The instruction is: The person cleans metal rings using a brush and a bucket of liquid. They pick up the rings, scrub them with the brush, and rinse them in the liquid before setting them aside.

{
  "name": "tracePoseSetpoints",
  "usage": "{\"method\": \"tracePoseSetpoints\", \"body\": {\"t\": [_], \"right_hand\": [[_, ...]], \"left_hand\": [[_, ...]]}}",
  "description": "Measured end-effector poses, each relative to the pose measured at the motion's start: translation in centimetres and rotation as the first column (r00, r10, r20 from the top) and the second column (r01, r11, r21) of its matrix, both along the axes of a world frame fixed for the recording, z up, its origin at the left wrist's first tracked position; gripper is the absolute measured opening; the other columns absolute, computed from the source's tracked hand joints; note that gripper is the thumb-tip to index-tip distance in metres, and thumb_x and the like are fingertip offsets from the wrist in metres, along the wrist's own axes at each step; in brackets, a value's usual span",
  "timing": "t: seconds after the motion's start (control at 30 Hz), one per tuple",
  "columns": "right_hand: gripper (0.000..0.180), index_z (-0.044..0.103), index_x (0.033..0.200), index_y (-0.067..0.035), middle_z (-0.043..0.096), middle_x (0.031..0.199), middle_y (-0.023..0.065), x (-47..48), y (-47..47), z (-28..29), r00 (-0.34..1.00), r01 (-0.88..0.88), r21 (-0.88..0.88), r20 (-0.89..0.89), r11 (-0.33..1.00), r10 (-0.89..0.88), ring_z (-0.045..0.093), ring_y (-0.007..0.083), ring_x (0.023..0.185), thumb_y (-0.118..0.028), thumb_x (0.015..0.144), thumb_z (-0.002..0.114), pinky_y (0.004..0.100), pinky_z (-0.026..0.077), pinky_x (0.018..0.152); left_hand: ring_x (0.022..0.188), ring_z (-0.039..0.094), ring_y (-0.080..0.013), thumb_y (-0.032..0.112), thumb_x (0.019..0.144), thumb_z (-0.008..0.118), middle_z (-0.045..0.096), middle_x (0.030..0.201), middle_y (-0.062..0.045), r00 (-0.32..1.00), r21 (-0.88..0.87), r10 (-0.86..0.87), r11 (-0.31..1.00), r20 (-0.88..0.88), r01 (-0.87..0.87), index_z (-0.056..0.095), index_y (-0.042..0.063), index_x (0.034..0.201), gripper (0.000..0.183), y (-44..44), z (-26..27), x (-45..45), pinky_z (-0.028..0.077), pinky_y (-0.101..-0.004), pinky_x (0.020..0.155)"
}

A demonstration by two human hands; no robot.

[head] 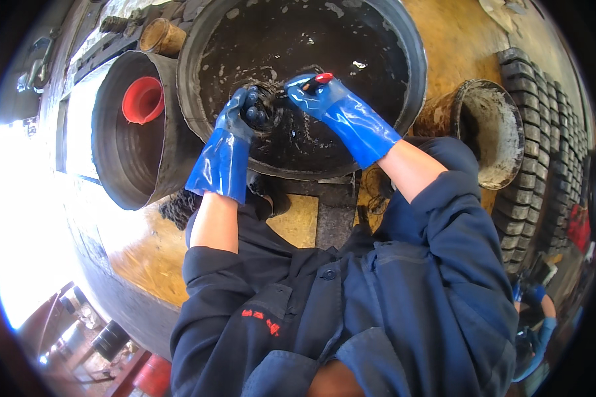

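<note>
A wide round metal basin [417,69] of dark liquid lies before me. Both my hands wear long blue rubber gloves and are over its near half. My left hand [237,115] grips a dark, wet, round part [277,118] at the liquid's surface; its exact kind is unclear. In my right hand [310,94] is a tool with a red handle end [324,77]. The tool's working end points left toward the part and is too blurred to identify. Ripples and splashes surround the part.
Left of the basin stands a metal drum [129,183] with a red plastic bucket [143,101] inside. A stained bucket [491,164] is at the right, beside a row of large tyres [526,149]. Another person [541,332] is at the lower right edge.
</note>
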State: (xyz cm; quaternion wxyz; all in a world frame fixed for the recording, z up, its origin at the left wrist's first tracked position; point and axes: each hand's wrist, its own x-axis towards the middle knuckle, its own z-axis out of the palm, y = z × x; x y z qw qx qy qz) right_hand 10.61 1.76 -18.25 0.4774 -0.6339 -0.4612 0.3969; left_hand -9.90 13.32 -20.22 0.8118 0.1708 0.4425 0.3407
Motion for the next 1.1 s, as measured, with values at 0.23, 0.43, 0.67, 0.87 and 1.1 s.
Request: {"method": "tracePoseSetpoints", "body": {"t": [0.23,0.43,0.67,0.87,1.1], "right_hand": [[0.023,0.07,0.097,-0.002,0.071,0.086,0.0089,1.5,1.5,1.8,0.971,0.199,0.123,-0.16,0.972,-0.178,0.067,0.0149,0.083,-0.023,0.089,0.067,0.0296,0.054,0.075],[0.026,0.069,0.096,-0.002,0.07,0.085,0.0092,2.7,0.8,1.2,0.963,0.182,-0.156,-0.171,0.971,-0.209,0.067,0.0155,0.083,-0.027,0.089,0.067,0.0305,0.053,0.073],[0.03,0.067,0.093,-0.002,0.069,0.083,0.0095,3.0,0.7,-0.3,0.962,0.159,-0.326,-0.163,0.932,-0.221,0.065,0.0165,0.08,-0.031,0.087,0.066,0.032,0.051,0.071],[0.029,0.066,0.084,-0.002,0.065,0.073,0.013,3.1,-2.2,0.4,0.987,0.11,-0.37,-0.068,0.923,-0.144,0.063,0.0228,0.071,-0.031,0.086,0.065,0.0353,0.049,0.072],[0.029,0.074,0.095,-0.006,0.07,0.077,0.0101,4.7,-0.7,-0.3,0.993,0.106,-0.349,-0.001,0.931,-0.114,0.063,0.0155,0.069,-0.033,0.085,0.068,0.0305,0.05,0.068]], "left_hand": [[0.06,0.048,-0.0095,0.028,0.092,0.07,0.065,0.081,0.004,0.973,0.017,-0.102,0.994,-0.205,0.107,0.069,0.011,0.107,0.023,-0.8,3.4,1.8,0.049,-0.0287,0.053],[0.058,0.048,-0.01,0.026,0.092,0.068,0.063,0.077,0.003,0.979,0.083,-0.154,0.983,-0.137,0.166,0.069,0.008,0.109,0.025,-1.3,3.2,1.5,0.044,-0.0274,0.051],[0.049,0.041,-0.008,0.03,0.094,0.058,0.053,0.073,0.007,0.95,0.133,-0.227,0.957,-0.213,0.258,0.064,0.004,0.121,0.038,-0.2,1.4,1.3,0.046,-0.0317,0.055],[0.064,0.064,-0.0203,0.002,0.089,0.067,0.071,0.093,-0.014,0.974,0.1,-0.17,0.977,-0.15,0.186,0.063,-0.003,0.114,0.026,-0.4,1.3,2.1,0.056,-0.0296,0.06],[0.074,0.066,-0.0175,-0.001,0.08,0.077,0.07,0.091,-0.009,0.697,0.211,-0.414,0.752,-0.586,0.624,0.065,-0.003,0.111,0.032,-2.0,0.5,0.5,0.053,-0.0275,0.064]]}}
